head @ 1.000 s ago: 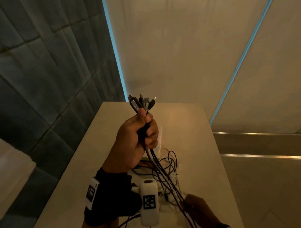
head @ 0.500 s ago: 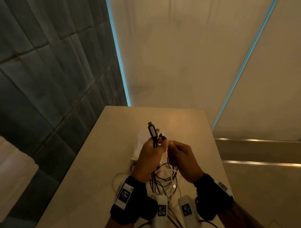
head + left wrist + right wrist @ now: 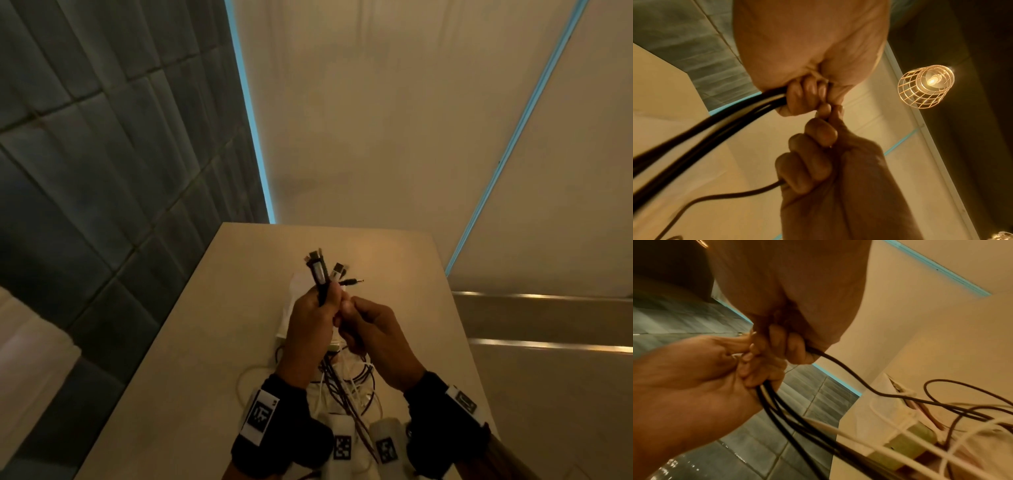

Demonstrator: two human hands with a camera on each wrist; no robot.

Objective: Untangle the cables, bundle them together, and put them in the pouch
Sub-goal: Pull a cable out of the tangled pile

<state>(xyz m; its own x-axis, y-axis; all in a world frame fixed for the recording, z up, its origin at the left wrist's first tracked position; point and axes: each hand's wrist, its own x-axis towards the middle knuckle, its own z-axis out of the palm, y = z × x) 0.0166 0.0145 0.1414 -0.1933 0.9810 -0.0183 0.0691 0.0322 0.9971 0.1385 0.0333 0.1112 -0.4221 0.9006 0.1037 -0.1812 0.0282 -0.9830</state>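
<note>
The person's left hand (image 3: 310,320) is gripping a bundle of cables (image 3: 320,279) above the beige tabletop (image 3: 205,342), its fingers (image 3: 803,95) curling tight around the black cords while the plug ends are sticking up past the thumb. The right hand (image 3: 371,337) is touching it from the side, its fingers (image 3: 812,146) curling around a single thin black cable (image 3: 849,371) that is trailing down to the loose tangle of black and white cables (image 3: 352,383) lying on the tabletop below the wrists. A whitish pouch (image 3: 294,301) is lying flat on the tabletop just beyond the hands, partly hidden by them.
</note>
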